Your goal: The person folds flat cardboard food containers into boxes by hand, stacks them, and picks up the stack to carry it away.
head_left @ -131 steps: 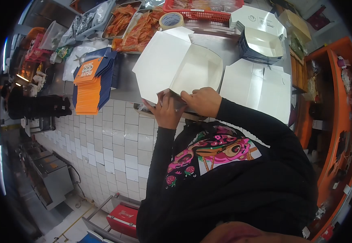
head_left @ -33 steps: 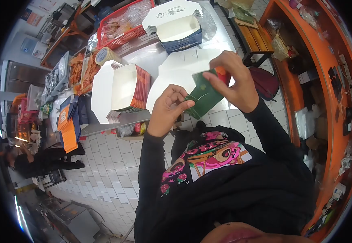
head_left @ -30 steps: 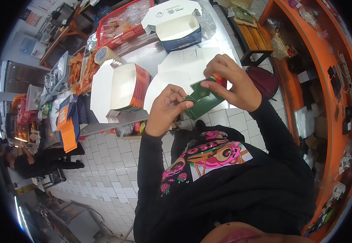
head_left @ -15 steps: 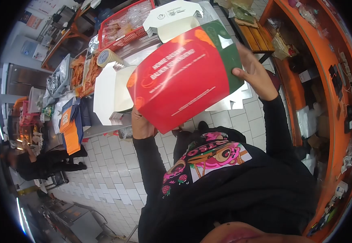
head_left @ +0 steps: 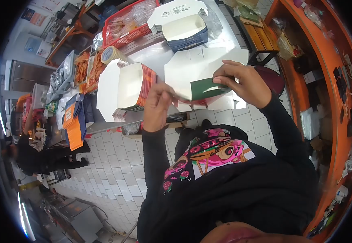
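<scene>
A cardboard food box lies partly folded at the table's front edge, white inside facing up and a green flap turned up along its near side. My right hand pinches that flap between thumb and fingers at its right part. At the left end, my left hand has its fingers closed at the box's edge, slightly blurred; a bit of red print shows beside it. Left of my hands stands a stack of nested open boxes with orange-red sides. A stack of dark blue boxes sits behind.
A red basket of plastic-wrapped items stands at the back, near a roll of tape and trays of orange-brown food. Orange shelving rises on the right beside a wooden stool. A person in dark clothes stands far left.
The red and green box was held up, printed side towards me. It has come down to the table, white inside upward, and both hands have shifted to its near edge.
</scene>
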A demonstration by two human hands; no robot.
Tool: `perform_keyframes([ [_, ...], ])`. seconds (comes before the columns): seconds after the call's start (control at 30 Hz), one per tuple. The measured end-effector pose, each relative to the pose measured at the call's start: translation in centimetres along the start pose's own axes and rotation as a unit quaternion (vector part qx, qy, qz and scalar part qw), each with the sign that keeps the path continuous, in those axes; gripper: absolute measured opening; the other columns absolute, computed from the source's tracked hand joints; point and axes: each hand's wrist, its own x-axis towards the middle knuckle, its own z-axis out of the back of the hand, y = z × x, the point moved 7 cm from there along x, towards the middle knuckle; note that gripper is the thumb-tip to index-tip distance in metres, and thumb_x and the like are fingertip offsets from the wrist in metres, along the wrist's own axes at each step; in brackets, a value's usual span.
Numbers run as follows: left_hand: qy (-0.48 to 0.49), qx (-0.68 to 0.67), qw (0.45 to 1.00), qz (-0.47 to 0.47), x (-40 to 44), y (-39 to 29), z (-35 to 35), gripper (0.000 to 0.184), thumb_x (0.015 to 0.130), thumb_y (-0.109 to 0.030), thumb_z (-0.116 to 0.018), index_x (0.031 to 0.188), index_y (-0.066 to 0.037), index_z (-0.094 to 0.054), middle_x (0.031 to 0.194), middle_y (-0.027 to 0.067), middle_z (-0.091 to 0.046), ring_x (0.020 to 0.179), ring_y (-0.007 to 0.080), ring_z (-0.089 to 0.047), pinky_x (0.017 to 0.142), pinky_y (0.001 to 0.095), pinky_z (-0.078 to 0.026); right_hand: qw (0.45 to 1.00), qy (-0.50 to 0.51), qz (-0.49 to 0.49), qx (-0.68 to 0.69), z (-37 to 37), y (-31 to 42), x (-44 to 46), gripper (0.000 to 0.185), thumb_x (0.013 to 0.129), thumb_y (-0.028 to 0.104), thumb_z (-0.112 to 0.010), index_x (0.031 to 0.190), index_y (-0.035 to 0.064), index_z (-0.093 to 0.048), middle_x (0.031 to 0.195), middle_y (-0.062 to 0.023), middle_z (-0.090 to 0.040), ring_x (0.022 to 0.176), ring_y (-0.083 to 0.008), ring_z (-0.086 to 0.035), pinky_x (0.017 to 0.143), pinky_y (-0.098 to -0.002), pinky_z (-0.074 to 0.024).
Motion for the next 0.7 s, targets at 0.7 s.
perform_keyframes([
  [0.7, 0.049, 0.381, 0.923, -0.010, -1.8, -2.5, -3.5, 0.025, 0.085, -0.017, -0.072, 0.098, -0.003, -0.056, 0.089, 0.0092, -0.064, 0.083, 0.0245, -0.061, 0.076, 0.0302, -0.045, 0.979, 0.153, 0.130, -0.039, -0.6, 3.2, 0.1, 0.006, 0.086, 0.014, -0.066, 0.090, 0.0090, -0.066, 0.073, -0.0076, -0.065, 0.071, -0.0275, -0.063, 0.092, -0.0416, -0.0482],
])
